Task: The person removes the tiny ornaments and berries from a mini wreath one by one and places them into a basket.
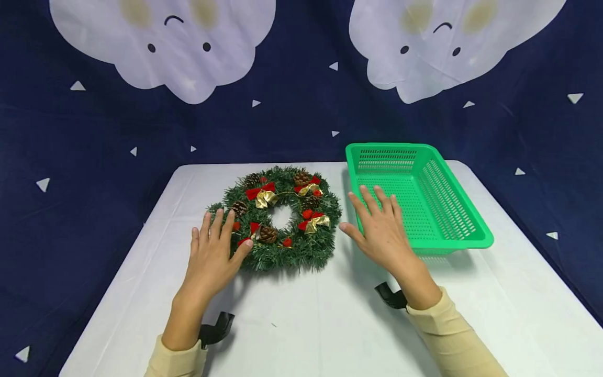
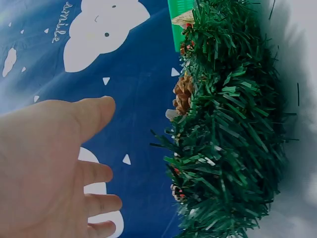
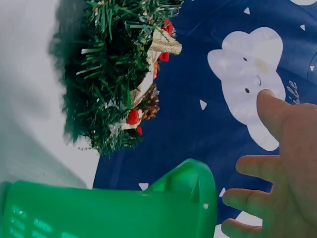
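A green Christmas wreath (image 1: 282, 256) with pine cones, red berries and red-and-gold bows lies on the white table. My left hand (image 1: 210, 262), fingers spread, hovers over its near left edge; in the left wrist view a gap shows between this hand (image 2: 54, 163) and the wreath (image 2: 228, 134). To the right stands a green plastic basket (image 1: 464, 243) with slotted sides and nothing in it. My right hand (image 1: 383, 230) is held above the basket's left rim with its fingers extended. The right wrist view shows that hand (image 3: 292, 163) apart from both basket (image 3: 109, 210) and wreath (image 3: 104, 74).
A white cloth covers the table (image 1: 292, 330). Behind it hangs a dark blue backdrop (image 1: 301, 120) with white clouds and small triangles. A black strap (image 1: 216, 329) shows at the left wrist and another black strap (image 1: 391, 296) at the right.
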A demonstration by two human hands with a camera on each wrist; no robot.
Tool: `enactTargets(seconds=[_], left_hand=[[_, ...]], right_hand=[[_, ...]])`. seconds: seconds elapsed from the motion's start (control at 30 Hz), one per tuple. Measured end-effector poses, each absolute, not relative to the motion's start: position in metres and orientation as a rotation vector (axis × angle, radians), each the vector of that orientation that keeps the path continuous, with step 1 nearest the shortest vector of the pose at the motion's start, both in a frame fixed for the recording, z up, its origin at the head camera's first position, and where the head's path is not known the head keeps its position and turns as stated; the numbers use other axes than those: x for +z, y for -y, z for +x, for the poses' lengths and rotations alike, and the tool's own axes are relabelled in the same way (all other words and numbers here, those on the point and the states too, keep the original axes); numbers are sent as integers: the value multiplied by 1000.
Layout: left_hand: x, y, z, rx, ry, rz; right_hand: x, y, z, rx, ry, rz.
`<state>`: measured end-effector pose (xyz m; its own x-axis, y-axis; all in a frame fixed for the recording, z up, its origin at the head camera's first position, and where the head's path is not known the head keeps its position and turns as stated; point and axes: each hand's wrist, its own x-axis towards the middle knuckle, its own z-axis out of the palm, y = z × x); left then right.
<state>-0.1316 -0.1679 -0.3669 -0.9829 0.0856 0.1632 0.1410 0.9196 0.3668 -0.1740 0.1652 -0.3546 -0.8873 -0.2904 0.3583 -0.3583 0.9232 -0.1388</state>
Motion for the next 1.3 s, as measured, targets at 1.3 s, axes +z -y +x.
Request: enactTargets(seconds=[1.3], left_hand=[[-374, 183, -130, -881, 2834, -264]], right_hand=[[-355, -99, -184, 566, 2559, 861]])
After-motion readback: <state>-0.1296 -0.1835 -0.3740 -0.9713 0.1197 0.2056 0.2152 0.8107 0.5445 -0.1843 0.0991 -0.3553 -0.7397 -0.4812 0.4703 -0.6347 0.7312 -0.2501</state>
